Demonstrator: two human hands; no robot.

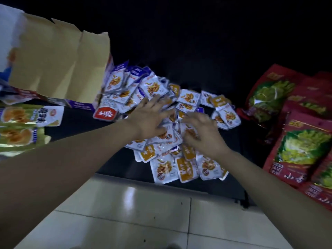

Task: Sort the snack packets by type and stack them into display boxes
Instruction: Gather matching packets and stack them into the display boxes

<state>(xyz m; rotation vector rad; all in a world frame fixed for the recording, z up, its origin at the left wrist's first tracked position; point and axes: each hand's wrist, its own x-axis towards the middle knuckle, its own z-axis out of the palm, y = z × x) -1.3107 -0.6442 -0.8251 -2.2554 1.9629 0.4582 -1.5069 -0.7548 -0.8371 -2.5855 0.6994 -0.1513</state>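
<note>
A loose pile of small snack packets [188, 97], white with purple or orange, is lying on a dark table [124, 168], the packets pointing every way. On the pile's middle, the left hand [149, 119] is pressing flat, fingers spread wide. Beside it, the right hand [201, 133] is bending its fingers over the packets; whether it is pinching one cannot be told. The open display box [53, 65] is lying left of the pile, nearer the left hand. Red bags [303, 146] are lying to the pile's right.
</note>
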